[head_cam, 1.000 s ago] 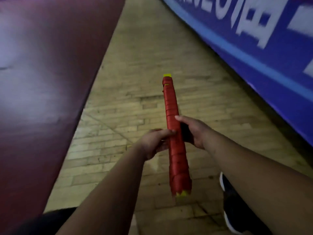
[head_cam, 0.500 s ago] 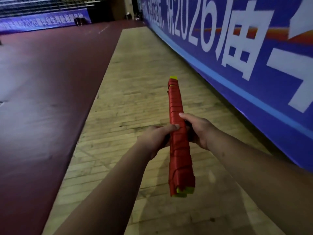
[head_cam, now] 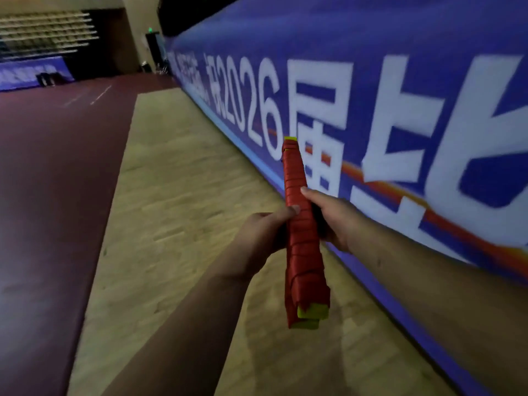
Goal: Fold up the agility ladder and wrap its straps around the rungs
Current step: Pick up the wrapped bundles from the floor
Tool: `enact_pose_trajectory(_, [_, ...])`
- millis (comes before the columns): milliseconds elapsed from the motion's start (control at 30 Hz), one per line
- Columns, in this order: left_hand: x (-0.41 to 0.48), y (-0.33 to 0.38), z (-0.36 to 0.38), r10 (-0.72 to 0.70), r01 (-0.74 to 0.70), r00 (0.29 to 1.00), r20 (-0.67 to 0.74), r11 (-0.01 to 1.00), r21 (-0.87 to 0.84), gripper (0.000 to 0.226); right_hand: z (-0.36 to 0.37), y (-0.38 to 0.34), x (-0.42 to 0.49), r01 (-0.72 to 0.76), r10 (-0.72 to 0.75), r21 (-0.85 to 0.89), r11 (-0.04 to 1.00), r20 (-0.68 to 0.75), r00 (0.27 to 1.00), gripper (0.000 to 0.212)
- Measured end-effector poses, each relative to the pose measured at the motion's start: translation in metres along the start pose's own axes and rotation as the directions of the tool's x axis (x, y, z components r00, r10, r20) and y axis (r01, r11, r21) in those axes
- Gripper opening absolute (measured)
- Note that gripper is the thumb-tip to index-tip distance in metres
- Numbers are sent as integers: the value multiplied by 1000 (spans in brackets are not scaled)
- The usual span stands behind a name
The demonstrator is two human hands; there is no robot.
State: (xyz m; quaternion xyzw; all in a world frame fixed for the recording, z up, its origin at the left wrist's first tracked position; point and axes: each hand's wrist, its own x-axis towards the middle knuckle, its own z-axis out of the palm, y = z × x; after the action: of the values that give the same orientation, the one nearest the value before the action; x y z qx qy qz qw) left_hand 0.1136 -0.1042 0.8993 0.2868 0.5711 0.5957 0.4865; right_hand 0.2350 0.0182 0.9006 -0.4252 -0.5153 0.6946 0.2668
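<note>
While clenched on the folded agility ladder (head_cam: 301, 247) near its middle, sat on opposite sides of it: left grip (head_cam: 257, 232) wrapped on from the left, left thumb (head_cam: 291, 210) laid across the top face; right grip (head_cam: 333, 221) wrapped on from the right, right thumb (head_cam: 307, 192) pressed on the top a little farther along, fingers tucked underneath and out of sight. Held the bundle in the air, clear of the floor, lengthways and pointing away from the body. Was bound almost end to end in turns of red strap (head_cam: 294, 178), coil beside coil. Showed stacked yellow rungs (head_cam: 311, 312) poking out at the near end, and a sliver of yellow at the far tip. Could not tell where the strap's loose end lay. Hung over a strip of pale wooden floor (head_cam: 185, 195). Was flanked on the left by dark red court surface (head_cam: 57, 181) and on the right by a long blue banner (head_cam: 414, 90) with large white characters and "2026", all blurred; far tip seen against that banner. Farther back, made out pale bleachers (head_cam: 48, 32) at upper left and a dark doorway (head_cam: 154, 50) under a small green light.
</note>
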Motion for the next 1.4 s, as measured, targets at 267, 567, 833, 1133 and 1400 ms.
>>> enact_pose_trajectory(267, [-13,241,133,129,-130,974,185,991,-8,47,-68,-263,-98,232,-232,-20,972,-171,957,55])
enact_pose_trajectory(567, [-57,364,255,249,-275,844,474,961,-15,40,-141,-384,-221,444,-460,-136,886,-387,799,60])
enact_pose_trajectory(833, [-95,381,390,236,-265,679,695,962,-68,39,-244,-412,-308,514,-474,-113,851,-586,657,88])
enact_pose_trajectory(1133, [-117,391,531,116,-197,569,814,980,-2,24,-361,-437,-377,397,-472,-289,871,-717,513,31])
enact_pose_trajectory(1400, [-82,413,594,117,-171,582,805,985,-19,24,-382,-455,-374,426,-491,-280,860,-679,546,35])
